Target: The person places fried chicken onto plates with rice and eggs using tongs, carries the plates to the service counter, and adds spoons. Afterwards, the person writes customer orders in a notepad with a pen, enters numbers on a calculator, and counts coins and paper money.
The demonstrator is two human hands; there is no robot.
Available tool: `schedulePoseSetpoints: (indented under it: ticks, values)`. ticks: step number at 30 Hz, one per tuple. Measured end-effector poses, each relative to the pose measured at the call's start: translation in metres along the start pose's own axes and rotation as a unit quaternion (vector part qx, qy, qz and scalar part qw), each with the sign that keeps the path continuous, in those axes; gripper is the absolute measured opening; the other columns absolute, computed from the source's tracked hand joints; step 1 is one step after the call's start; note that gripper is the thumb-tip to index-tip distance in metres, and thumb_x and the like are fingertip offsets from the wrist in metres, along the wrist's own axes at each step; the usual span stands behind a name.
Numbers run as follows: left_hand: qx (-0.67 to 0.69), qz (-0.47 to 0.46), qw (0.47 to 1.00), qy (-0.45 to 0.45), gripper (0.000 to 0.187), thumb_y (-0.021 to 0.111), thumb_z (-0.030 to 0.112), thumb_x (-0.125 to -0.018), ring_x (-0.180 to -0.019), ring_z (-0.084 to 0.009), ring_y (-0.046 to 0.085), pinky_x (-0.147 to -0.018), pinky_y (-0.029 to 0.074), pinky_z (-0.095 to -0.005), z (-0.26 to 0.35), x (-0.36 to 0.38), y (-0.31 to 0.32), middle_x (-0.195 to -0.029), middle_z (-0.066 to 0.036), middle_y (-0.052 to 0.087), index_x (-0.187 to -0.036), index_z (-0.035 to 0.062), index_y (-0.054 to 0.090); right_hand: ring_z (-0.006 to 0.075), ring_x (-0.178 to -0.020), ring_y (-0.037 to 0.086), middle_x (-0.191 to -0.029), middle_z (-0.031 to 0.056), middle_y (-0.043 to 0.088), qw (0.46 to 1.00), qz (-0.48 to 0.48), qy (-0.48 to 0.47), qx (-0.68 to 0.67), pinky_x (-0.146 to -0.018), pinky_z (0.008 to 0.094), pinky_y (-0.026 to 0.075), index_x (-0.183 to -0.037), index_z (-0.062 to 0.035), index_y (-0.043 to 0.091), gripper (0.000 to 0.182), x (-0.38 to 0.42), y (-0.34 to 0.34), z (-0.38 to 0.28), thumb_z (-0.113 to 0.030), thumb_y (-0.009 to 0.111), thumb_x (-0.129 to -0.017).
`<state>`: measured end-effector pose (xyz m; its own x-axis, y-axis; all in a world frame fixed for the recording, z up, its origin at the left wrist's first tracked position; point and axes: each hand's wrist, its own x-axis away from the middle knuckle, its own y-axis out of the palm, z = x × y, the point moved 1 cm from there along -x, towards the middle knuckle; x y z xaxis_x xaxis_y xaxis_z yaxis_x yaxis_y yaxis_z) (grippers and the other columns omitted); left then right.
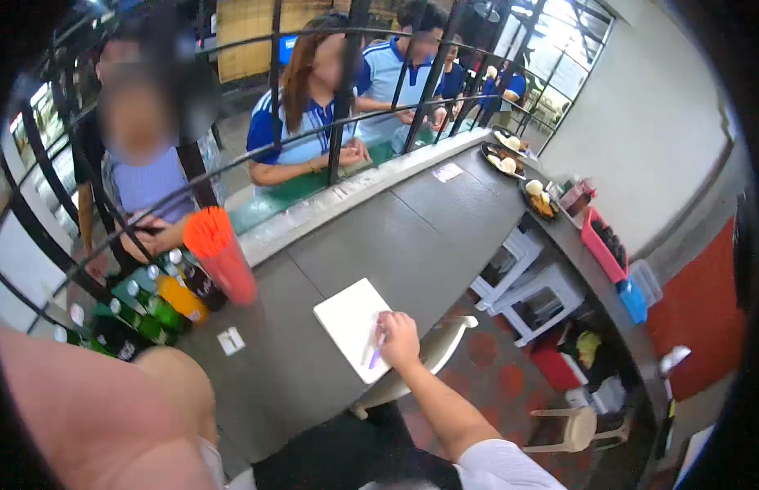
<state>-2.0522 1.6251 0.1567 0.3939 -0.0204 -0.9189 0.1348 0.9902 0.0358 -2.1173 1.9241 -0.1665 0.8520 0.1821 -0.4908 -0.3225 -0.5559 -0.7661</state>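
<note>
My right hand (400, 339) is closed around a purple pen (373, 356), resting on the lower right part of a white notepad (344, 317). The pad lies at a slant on the grey counter. My left arm, bent up close to the camera, fills the lower left with my left hand (93, 400) large and blurred; its fingers cannot be made out. Left of the pad sits a small white number card (231, 340). Beyond it stands a red container (235, 282) full of orange-red straws (208, 231).
Several soda bottles (171, 298) line the counter's left end by black bars (340, 106), behind which people stand. Plates of food (504, 161) sit at the far end. Plastic stools (543, 298) are under the side counter, which holds a pink basket (600, 243). A chair (457, 339) touches the counter's front edge.
</note>
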Motion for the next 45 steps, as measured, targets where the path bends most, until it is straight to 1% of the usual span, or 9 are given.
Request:
schedulePoseSetpoints:
  ticks: [5, 10, 15, 18, 19, 21, 23, 27, 45]
  values:
    - [0.183, -0.099, 0.97, -0.125, 0.036, 0.037, 0.013, -0.092, -0.104, -0.0322, 0.055, -0.091, 0.043, -0.042, -0.001, 0.035, 0.057, -0.107, -0.019, 0.058, -0.121, -0.0036, 0.05, 0.0319, -0.093, 0.057, -0.094, 0.0088, 0.063, 0.997, -0.051, 0.061, -0.006, -0.082, 0.0431, 0.042, -0.087, -0.0093, 0.058, 0.018, 0.004, 0.01, -0.011, -0.005, 0.061, -0.07]
    - [0.54, -0.151, 0.815, -0.148, 0.041, 0.034, 0.013, -0.092, -0.106, -0.033, 0.054, -0.093, 0.042, -0.0432, 0.026, 0.048, 0.135, -0.109, -0.02, 0.058, -0.124, -0.0051, 0.05, 0.033, -0.092, 0.056, -0.095, 0.01, 0.063, 1.0, -0.005, 0.015, 0.0, -0.081, 0.0442, 0.041, -0.087, -0.008, 0.056, 0.019, 0.005, 0.02, -0.023, -0.006, 0.063, -0.069]
    - [0.675, -0.209, 0.695, -0.131, 0.045, 0.031, 0.014, -0.092, -0.107, -0.0338, 0.054, -0.094, 0.041, -0.0443, 0.025, 0.061, 0.147, -0.11, -0.021, 0.058, -0.127, -0.0066, 0.05, 0.028, -0.087, 0.058, -0.095, 0.0101, 0.064, 0.996, -0.018, 0.047, -0.079, -0.075, 0.0385, 0.043, -0.091, -0.0062, 0.057, 0.017, 0.016, 0.029, -0.002, -0.015, 0.065, -0.08]
    - [0.51, -0.325, 0.77, -0.202, 0.022, 0.045, 0.019, -0.09, -0.101, -0.035, 0.056, -0.09, 0.045, -0.0464, -0.031, 0.109, 0.125, -0.108, -0.02, 0.058, -0.101, 0.003, 0.056, 0.0205, -0.079, 0.058, -0.09, 0.009, 0.062, 0.946, -0.007, 0.162, -0.282, -0.07, 0.0334, 0.044, -0.093, -0.0042, 0.057, 0.019, 0.026, 0.04, 0.022, -0.022, 0.061, -0.088]
    - [0.431, -0.332, 0.805, -0.239, 0.035, 0.053, 0.001, -0.073, -0.109, -0.0365, 0.054, -0.095, 0.042, -0.0426, -0.057, 0.123, 0.11, -0.106, -0.021, 0.06, -0.107, -0.0056, 0.059, 0.018, -0.076, 0.057, -0.086, 0.0082, 0.061, 0.906, 0.021, 0.19, -0.379, -0.068, 0.0318, 0.044, -0.094, -0.0035, 0.057, 0.021, 0.015, 0.032, 0.01, -0.024, 0.059, -0.091]
    - [0.041, -0.458, 0.824, -0.332, 0.038, 0.055, 0.015, -0.084, -0.118, -0.0343, 0.049, -0.1, 0.039, -0.0464, -0.119, 0.189, 0.073, -0.122, -0.014, 0.056, -0.122, 0.0098, 0.056, 0.0115, -0.069, 0.052, -0.075, 0.0038, 0.052, 0.816, 0.104, 0.207, -0.53, -0.063, 0.027, 0.042, -0.091, -0.0023, 0.053, 0.026, -0.005, 0.046, 0.003, -0.027, 0.05, -0.097]
    - [-0.271, -0.496, 0.762, -0.317, 0.064, 0.066, 0.039, -0.08, -0.137, -0.0317, 0.031, -0.106, 0.027, -0.0603, -0.139, 0.261, 0.043, -0.148, -0.011, 0.034, -0.138, 0.0213, 0.044, 0.0106, -0.065, 0.05, -0.073, 0.0028, 0.051, 0.837, 0.07, 0.219, -0.497, -0.06, 0.0253, 0.042, -0.089, -0.0032, 0.051, 0.022, -0.024, 0.05, -0.012, -0.023, 0.05, -0.096]
    - [-0.292, -0.521, 0.725, -0.344, 0.083, 0.062, 0.062, -0.075, -0.143, -0.0305, 0.018, -0.11, 0.014, -0.0639, -0.141, 0.308, 0.026, -0.156, -0.003, 0.018, -0.146, 0.0354, 0.03, 0.0083, -0.061, 0.052, -0.071, 0.0023, 0.057, 0.881, -0.058, 0.19, -0.428, -0.056, 0.0234, 0.043, -0.08, -0.0041, 0.052, 0.014, -0.056, 0.082, -0.021, -0.008, 0.064, -0.086]
    - [-0.3, -0.492, 0.737, -0.354, 0.071, 0.057, 0.061, -0.078, -0.142, -0.028, 0.023, -0.111, 0.014, -0.0623, -0.147, 0.317, 0.023, -0.154, -0.002, 0.025, -0.142, 0.0362, 0.037, 0.0108, -0.048, 0.04, -0.052, 0.0043, 0.047, 0.933, -0.169, 0.033, -0.316, -0.046, 0.0289, 0.032, -0.057, -0.002, 0.043, 0.032, -0.06, 0.121, -0.033, -0.003, 0.066, -0.079]
